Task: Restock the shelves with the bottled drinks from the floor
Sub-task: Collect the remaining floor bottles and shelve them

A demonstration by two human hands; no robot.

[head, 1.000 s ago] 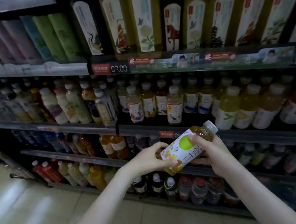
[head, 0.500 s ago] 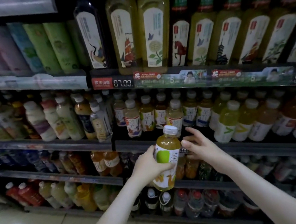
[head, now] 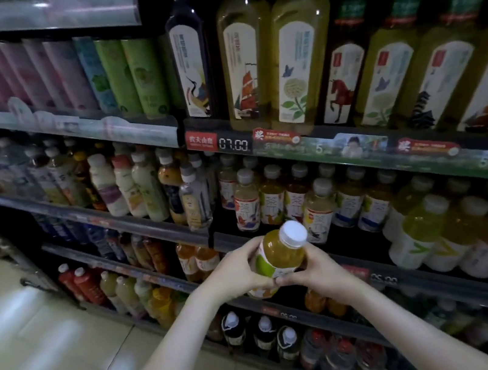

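Head-worn view — forward and down, near shelves (head: 358,147)

arms: two slim bare forearms (head: 174,356), uncovered right to the frame edge | left hand (head: 234,274): bare | right hand (head: 320,272): bare too | nails: too blurry tbh
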